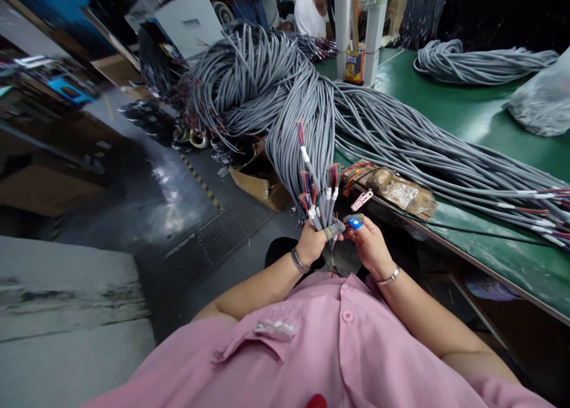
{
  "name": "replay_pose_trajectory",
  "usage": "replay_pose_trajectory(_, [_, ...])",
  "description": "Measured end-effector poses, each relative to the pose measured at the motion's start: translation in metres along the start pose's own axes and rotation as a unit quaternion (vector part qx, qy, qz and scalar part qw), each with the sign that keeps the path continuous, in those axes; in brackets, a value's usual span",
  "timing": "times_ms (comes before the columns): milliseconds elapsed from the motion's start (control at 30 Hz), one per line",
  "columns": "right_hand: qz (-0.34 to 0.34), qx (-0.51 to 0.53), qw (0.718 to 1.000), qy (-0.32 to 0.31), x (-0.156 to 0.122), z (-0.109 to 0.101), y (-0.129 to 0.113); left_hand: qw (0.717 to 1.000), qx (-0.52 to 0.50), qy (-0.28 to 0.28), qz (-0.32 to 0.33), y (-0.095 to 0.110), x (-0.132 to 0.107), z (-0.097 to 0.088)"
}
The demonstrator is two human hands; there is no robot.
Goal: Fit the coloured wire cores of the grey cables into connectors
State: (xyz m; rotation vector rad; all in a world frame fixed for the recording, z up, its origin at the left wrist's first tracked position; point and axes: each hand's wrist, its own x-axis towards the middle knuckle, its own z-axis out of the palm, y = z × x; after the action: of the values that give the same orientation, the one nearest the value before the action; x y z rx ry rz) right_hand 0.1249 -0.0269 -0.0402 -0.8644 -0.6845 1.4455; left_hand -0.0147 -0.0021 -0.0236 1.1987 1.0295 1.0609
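Note:
My left hand (313, 242) is closed around a small bunch of grey cables (328, 205). Their stripped ends point up, showing white sleeves and thin coloured wires (333, 173). Something grey wraps the thumb of that hand. My right hand (367, 244) is close beside it, fingers pinched together near the cables. A blue piece (355, 223) shows at its thumb tip; whether it is worn or held I cannot tell, and what lies between the fingers is hidden. Just above the right hand is a pale pink clip (361, 201) at the table edge.
A large heap of grey cables (307, 105) spreads over the green table (481, 120) and hangs off its left end. A tape-wrapped block (392, 191) sits at the near edge. An open cardboard box (262, 179) stands on the floor. A person (309, 16) is at the back.

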Motion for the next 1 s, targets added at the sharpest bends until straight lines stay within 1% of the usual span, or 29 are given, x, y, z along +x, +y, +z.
replay_pose_trajectory(100, [0.032, 0.059, 0.998, -0.004, 0.005, -0.008, 0.002, 1.0, -0.028, 0.0, 0.001, 0.001, 0.0, 0.001])
replay_pose_trajectory(200, [0.056, 0.076, 0.996, 0.004, 0.011, -0.016, -0.002, 0.999, -0.04, 0.001, 0.008, 0.004, -0.001, 0.003])
replay_pose_trajectory(300, [0.065, 0.054, 0.996, -0.006, 0.012, -0.019, -0.011, 0.999, -0.033, 0.006, 0.008, 0.005, -0.002, 0.004])
replay_pose_trajectory(400, [0.071, 0.01, 0.996, -0.048, 0.008, -0.017, -0.021, 1.0, -0.008, 0.004, 0.004, 0.003, -0.002, 0.003])
replay_pose_trajectory(467, [0.062, -0.023, 0.995, -0.071, 0.006, -0.014, -0.024, 1.0, 0.005, -0.006, 0.003, 0.001, -0.002, 0.002])
replay_pose_trajectory(567, [0.04, -0.055, 0.995, -0.073, 0.005, -0.01, -0.022, 1.0, 0.001, -0.016, 0.001, -0.002, -0.002, 0.001])
replay_pose_trajectory(633, [0.039, -0.056, 0.996, -0.066, 0.005, -0.009, -0.019, 1.0, -0.009, -0.018, 0.0, -0.003, -0.001, 0.0])
replay_pose_trajectory(767, [0.064, -0.01, 0.996, -0.06, 0.005, -0.009, -0.013, 0.999, -0.029, -0.022, 0.004, -0.006, -0.001, -0.002])
replay_pose_trajectory(900, [0.128, 0.07, 0.985, -0.096, 0.008, -0.009, -0.009, 0.998, -0.053, -0.03, -0.002, -0.006, 0.0, -0.004])
replay_pose_trajectory(1000, [0.161, 0.089, 0.976, -0.12, 0.014, -0.01, -0.008, 0.997, -0.062, -0.052, -0.003, -0.004, -0.001, -0.006])
